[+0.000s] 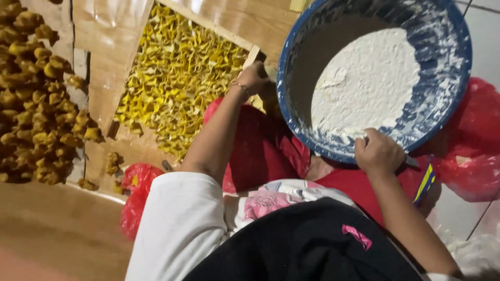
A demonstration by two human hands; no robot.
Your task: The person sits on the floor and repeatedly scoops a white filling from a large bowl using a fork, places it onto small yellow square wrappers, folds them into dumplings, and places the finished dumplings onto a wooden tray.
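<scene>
Seated low, a person's right hand curls closed over the near rim of a blue basin of white flour; left hand, loosely curled, touches its far-left edge. Basin looks rigid, dusty, likely slippery and heavy; rims offer grip. Yellow folded wrappers lie beyond.

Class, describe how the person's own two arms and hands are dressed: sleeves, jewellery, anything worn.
Both forearms are bare. The left hand has a thin bracelet at the wrist; a short white sleeve covers the upper left arm. The right hand shows no jewellery.
</scene>
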